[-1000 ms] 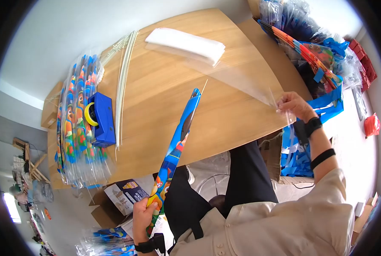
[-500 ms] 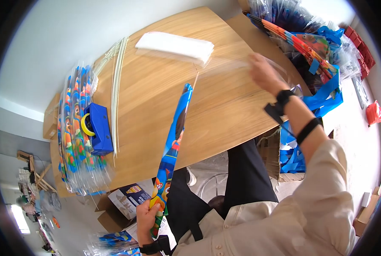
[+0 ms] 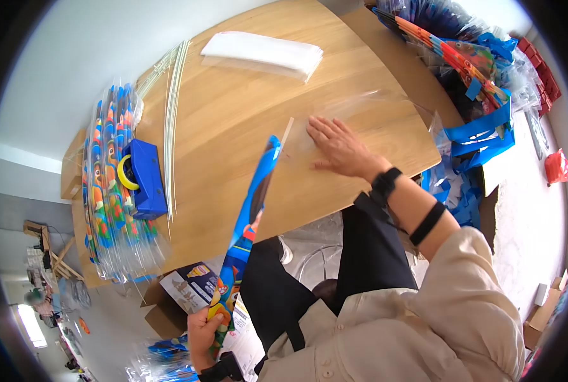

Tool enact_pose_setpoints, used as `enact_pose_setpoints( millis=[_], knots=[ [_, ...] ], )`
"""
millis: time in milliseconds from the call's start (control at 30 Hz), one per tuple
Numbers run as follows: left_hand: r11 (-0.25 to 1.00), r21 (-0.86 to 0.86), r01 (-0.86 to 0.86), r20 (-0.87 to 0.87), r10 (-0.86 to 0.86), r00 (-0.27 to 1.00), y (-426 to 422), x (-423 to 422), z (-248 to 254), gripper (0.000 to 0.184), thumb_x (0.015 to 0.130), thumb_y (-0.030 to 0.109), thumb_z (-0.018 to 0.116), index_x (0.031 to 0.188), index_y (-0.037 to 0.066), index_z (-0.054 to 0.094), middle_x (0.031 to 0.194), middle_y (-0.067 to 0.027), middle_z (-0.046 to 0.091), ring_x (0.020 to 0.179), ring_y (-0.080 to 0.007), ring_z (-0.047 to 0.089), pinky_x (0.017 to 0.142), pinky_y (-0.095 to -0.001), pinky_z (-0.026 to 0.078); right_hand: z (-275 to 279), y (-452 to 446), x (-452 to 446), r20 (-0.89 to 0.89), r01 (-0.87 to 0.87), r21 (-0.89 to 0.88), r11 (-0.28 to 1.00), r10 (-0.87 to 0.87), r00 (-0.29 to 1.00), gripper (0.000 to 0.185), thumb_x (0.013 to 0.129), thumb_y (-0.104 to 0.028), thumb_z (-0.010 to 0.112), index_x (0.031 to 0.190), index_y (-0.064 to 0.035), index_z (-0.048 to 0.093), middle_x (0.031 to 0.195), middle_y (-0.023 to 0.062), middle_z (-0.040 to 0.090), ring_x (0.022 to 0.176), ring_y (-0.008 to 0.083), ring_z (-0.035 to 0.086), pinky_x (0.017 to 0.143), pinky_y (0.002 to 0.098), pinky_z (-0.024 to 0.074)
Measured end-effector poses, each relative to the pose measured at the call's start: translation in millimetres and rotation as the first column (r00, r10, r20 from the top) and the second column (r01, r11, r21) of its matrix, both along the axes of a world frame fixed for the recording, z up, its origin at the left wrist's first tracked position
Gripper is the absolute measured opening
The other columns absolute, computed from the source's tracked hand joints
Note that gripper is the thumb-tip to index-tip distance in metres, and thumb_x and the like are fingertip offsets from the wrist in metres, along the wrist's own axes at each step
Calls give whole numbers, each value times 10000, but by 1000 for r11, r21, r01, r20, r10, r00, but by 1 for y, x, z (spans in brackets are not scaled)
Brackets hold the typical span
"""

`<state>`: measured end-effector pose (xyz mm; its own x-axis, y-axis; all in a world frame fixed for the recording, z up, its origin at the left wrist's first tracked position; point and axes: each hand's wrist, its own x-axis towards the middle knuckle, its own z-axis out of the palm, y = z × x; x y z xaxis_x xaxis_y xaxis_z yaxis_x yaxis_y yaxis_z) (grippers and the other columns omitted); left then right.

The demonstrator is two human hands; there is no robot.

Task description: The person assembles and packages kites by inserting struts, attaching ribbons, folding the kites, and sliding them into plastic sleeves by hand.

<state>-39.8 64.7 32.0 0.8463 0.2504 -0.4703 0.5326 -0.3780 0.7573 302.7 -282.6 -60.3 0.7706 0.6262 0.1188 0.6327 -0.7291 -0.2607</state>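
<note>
My left hand (image 3: 202,332) grips the lower end of a rolled blue, printed bundle (image 3: 240,245) with a thin pale stick (image 3: 287,132) jutting from its top. The bundle slants up over the front edge of the wooden table (image 3: 233,127). Flat on the tabletop, fingers stretched, lies my right hand (image 3: 342,148), touching one end of a clear plastic sleeve (image 3: 360,99) that reaches to the right. Behind it rests a stack of white, translucent sleeves (image 3: 263,52).
On the left are wrapped printed bundles (image 3: 111,184), a blue tape dispenser (image 3: 149,180) and long pale sticks (image 3: 174,127). Boxes and bags of colourful, plastic-wrapped material (image 3: 468,57) stand at the right. An open carton (image 3: 169,302) sits below the table's left side.
My right hand has moved left from the table's right edge, bringing the clear sleeve along, and now lies flat on the table. My left hand still holds the bundle.
</note>
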Motion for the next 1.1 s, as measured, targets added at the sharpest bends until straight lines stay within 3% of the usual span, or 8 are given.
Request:
enact_pose_setpoints(
  millis=[33,67,300,367,533,733,933,1100],
  knots=[
    [1000,-1,-1,-9,1,1000,7,-6,5,126,818,74,624,831,-39,677,715,-31,659,655,-70,562,605,-236,439,2,1,-18,-14,-26,34,999,26,1000,792,882,-518,556,1421,19,337,1516,188,276,1415,330,235,1158,459,199],
    [999,21,28,-46,-27,999,16,-13,9,128,806,76,630,828,-42,676,708,-30,655,651,-70,556,600,-239,436,-7,3,-31,71,-16,187,982,3,998,697,854,-442,624,1318,51,457,1441,199,393,1364,341,326,1128,454,267],
    [996,89,4,-162,10,987,46,-53,42,148,767,93,637,816,-42,673,673,-65,661,620,-99,581,590,-264,445,-7,37,-68,87,219,446,868,-286,954,556,683,-247,761,1091,59,541,1223,193,536,1192,380,463,1014,437,389],
    [969,225,105,-182,-64,981,42,-42,48,143,773,95,630,811,-37,670,660,-73,656,614,-102,583,591,-267,447,-7,46,-66,95,234,444,865,-305,948,565,672,-249,768,1091,56,543,1191,186,542,1165,378,474,1000,436,395],
    [944,300,139,-135,-103,986,31,-16,44,149,778,93,626,829,-41,664,653,-91,653,605,-118,584,589,-277,449,-8,54,-64,92,285,415,864,-352,932,548,667,-236,755,1089,46,550,1144,175,552,1134,362,489,990,433,399],
    [924,339,175,-72,-160,985,29,1,26,148,784,98,629,822,-44,650,640,-105,628,575,-139,558,578,-293,444,-11,65,-60,227,331,362,872,-426,876,325,712,-153,649,974,36,611,1132,159,567,1106,335,504,929,428,411],
    [951,263,164,-82,-147,986,34,-3,11,146,789,92,635,845,-41,658,642,-82,621,586,-110,545,580,-285,441,1,69,-67,168,261,536,803,-404,899,159,684,-85,610,807,14,620,1129,135,574,1084,320,512,886,422,423],
    [987,77,143,-144,-131,981,27,-11,1,136,802,79,634,855,-42,665,677,-30,630,633,-67,534,589,-266,441,24,93,-129,224,-131,391,911,44,974,207,646,-164,637,777,-3,645,1192,151,542,1119,298,490,923,423,404]
  ],
)
